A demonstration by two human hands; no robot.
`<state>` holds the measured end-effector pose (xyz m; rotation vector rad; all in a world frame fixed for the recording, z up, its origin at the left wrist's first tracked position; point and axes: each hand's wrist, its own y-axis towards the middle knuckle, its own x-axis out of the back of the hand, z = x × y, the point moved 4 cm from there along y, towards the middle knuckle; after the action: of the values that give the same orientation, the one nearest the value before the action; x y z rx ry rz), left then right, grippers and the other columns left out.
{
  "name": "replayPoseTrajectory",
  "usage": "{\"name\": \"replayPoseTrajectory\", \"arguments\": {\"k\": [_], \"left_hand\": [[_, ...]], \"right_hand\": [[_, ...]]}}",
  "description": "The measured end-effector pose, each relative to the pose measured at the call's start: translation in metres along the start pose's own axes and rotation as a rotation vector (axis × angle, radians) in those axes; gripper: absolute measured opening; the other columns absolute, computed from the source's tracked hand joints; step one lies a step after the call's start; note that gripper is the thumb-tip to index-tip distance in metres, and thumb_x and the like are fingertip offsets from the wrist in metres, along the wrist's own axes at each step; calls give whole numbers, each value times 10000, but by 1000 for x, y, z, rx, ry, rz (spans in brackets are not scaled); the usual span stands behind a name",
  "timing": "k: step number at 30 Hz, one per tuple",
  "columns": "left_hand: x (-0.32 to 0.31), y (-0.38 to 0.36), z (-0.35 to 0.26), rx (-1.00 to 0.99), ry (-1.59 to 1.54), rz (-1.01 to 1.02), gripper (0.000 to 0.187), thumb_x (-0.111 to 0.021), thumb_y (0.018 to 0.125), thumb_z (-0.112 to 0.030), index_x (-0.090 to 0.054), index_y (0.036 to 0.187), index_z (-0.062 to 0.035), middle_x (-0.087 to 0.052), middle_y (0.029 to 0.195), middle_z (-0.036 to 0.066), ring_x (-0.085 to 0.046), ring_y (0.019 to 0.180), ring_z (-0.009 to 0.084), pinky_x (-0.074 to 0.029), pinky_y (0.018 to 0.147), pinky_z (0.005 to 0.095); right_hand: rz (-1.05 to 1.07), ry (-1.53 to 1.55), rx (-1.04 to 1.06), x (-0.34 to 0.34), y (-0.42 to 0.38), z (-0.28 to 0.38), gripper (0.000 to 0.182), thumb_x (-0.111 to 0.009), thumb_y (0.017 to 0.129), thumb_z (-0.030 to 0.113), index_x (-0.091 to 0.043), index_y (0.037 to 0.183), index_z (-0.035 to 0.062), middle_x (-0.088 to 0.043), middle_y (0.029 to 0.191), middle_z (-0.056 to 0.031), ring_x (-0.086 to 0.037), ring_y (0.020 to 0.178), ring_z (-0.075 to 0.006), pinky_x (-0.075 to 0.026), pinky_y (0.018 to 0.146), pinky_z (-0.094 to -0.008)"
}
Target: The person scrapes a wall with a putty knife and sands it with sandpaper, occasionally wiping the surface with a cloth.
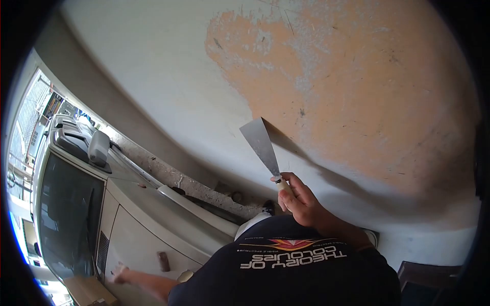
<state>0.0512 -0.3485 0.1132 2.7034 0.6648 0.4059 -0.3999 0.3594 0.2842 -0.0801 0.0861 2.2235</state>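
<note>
My right hand (300, 200) is closed around the pale handle of a putty knife (261, 145). Its wide metal blade points up and its tip meets the wall at the lower edge of a large orange patch (357, 92) where the white coat is gone. My left hand (119, 275) reaches down to the lower left, fingers spread, and rests flat on the white body of a car (153, 239). It holds nothing. My black T-shirt (291, 270) with printed lettering fills the bottom of the view.
The white-painted wall (153, 66) spans the upper view, scratched around the orange area. The parked white car stands close on the left, its dark windscreen (66, 214) beside it. A rough concrete ledge with debris (204, 191) runs between car and wall.
</note>
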Motion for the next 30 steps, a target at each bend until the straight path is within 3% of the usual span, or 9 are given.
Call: {"name": "replayPoseTrajectory", "arguments": {"k": [5,10,13,16,17,20,25,27,30], "left_hand": [[58,23,-20,-110,50,-97,640,-637,944,-311,-399,1460,-16,-502,1443,159,-542,1232,343,-450,1067,449],[107,40,-39,-215,99,-182,609,-620,955,-306,-415,1448,-13,-515,1426,161,-555,1206,342,-456,1053,453],[100,54,-53,-281,99,-205,590,-610,962,-303,-425,1441,-11,-523,1415,161,-563,1190,341,-459,1045,455],[99,50,-48,-317,107,-232,572,-600,969,-300,-435,1433,-9,-531,1404,162,-570,1174,340,-462,1037,457],[103,46,-44,-325,116,-239,567,-596,971,-299,-438,1431,-8,-533,1401,162,-573,1169,340,-463,1034,458],[110,36,-43,-363,134,-259,549,-586,978,-297,-448,1424,-6,-541,1390,163,-581,1153,340,-467,1026,460],[73,11,-68,-422,104,-306,522,-569,990,-292,-464,1412,-3,-554,1372,164,-593,1127,339,-472,1012,464],[62,-3,-75,-440,103,-330,512,-562,994,-290,-470,1407,-2,-559,1365,165,-598,1116,338,-474,1007,465],[65,-25,-83,-476,136,-349,497,-552,1001,-287,-480,1400,0,-567,1355,166,-606,1100,337,-477,999,468]], "right_hand": [[64,183,123,-9,18,15,355,-415,1092,276,-403,1349,32,-485,764,20,-429,629,-66,-376,611,-236],[116,242,51,-29,39,47,363,-354,1106,300,-430,1341,34,-499,795,10,-435,664,-71,-363,631,-231],[56,280,52,-35,30,32,347,-360,1107,310,-481,1295,45,-488,784,21,-433,667,-69,-352,625,-221],[29,216,41,-34,20,23,387,-304,1102,382,-464,1300,91,-537,731,-31,-389,544,-41,-317,505,-203],[29,209,30,-33,18,25,387,-304,1102,382,-464,1300,91,-537,731,-31,-389,544,-41,-317,505,-203],[50,287,-65,-39,16,32,310,-357,1107,339,-471,1228,77,-528,782,-4,-444,714,-52,-344,664,-217],[66,268,-51,-40,15,24,301,-360,1105,335,-457,1217,74,-518,770,-3,-431,656,-57,-339,606,-218],[-18,169,50,-31,19,19,318,-330,1101,358,-455,1250,107,-542,757,-31,-407,588,-54,-324,548,-201],[-21,92,15,-14,28,39,315,-364,1098,329,-477,1265,88,-518,725,-10,-391,618,-46,-308,578,-206]]}}
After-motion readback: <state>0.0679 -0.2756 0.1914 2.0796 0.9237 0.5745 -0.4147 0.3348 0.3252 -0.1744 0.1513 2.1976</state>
